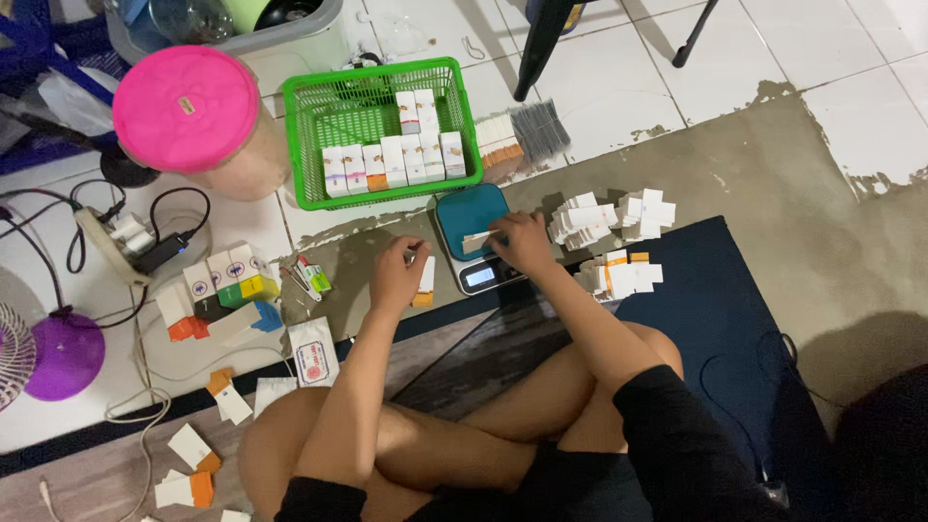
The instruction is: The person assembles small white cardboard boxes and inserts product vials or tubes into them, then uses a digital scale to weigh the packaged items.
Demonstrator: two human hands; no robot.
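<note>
Bare forearms and knees, black short sleeves, black shorts, no jewellery visible

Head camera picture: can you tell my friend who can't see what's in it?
A person sits cross-legged on the floor; the right hand presses a slip onto a small scale, the left hand holds a small white-and-orange box. A green basket holds more boxes.

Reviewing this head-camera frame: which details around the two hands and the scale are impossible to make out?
- Scale display: too small to read in the head view.
- Small item under the right hand: mostly covered by the fingers; its kind is unclear.
- Left hand grip on the white-and-orange box: the hand's back hides its fingertips.
- Grey bin: cut off by the top edge.
- Prints on boxes in the green basket: too small.
</note>
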